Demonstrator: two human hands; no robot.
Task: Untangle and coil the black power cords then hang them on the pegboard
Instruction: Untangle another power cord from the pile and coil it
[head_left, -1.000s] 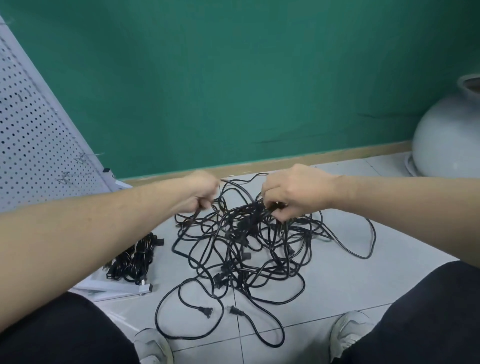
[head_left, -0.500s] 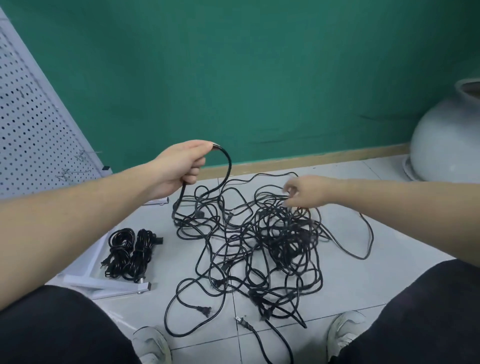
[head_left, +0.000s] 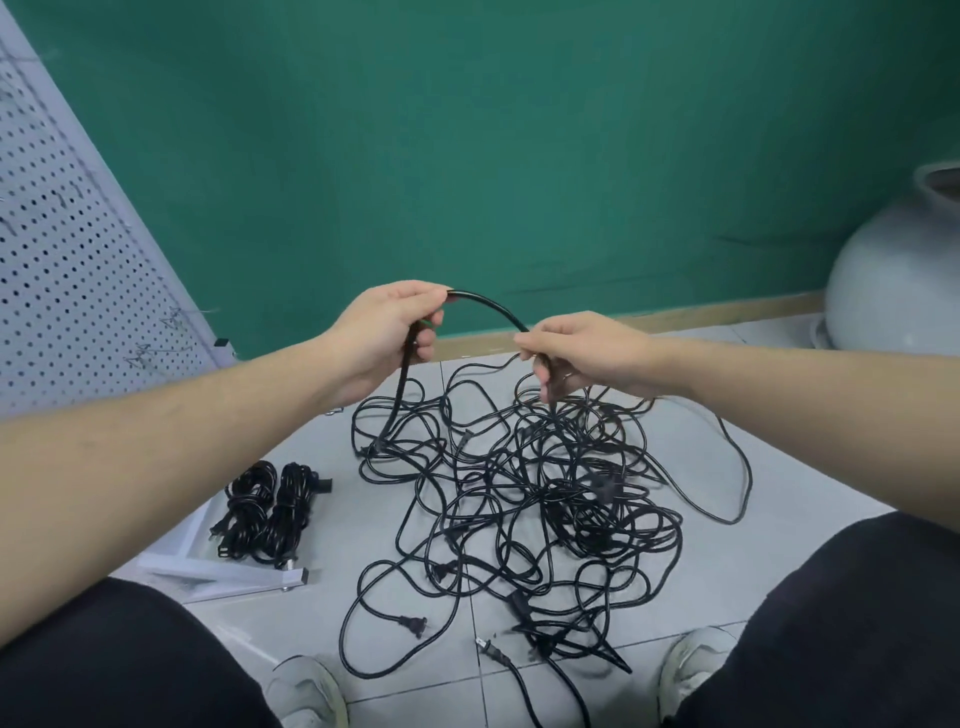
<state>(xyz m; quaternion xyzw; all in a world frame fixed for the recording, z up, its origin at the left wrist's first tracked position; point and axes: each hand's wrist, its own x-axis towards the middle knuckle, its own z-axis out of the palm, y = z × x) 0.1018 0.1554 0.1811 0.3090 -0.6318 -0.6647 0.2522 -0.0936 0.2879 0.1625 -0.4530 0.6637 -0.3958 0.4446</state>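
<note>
One black cord (head_left: 485, 306) raised in an arch above the tangled pile (head_left: 524, 499) on the tiled floor (head_left: 810, 488): pinched at one end by left hand (head_left: 387, 332), fingers curled round it, and at the other by right hand (head_left: 576, 353) between thumb and fingertips, probably to isolate a single length for tracing out of the knot. Beside the pile, two coiled bundles (head_left: 270, 512) lying near the leaning pegboard (head_left: 67, 260) and its white base (head_left: 223, 574), not yet hung; grey pot (head_left: 898, 291) well apart at right. Obstruction: many crossing loops and loose plugs (head_left: 413, 623) likely to snag the held length.
</note>
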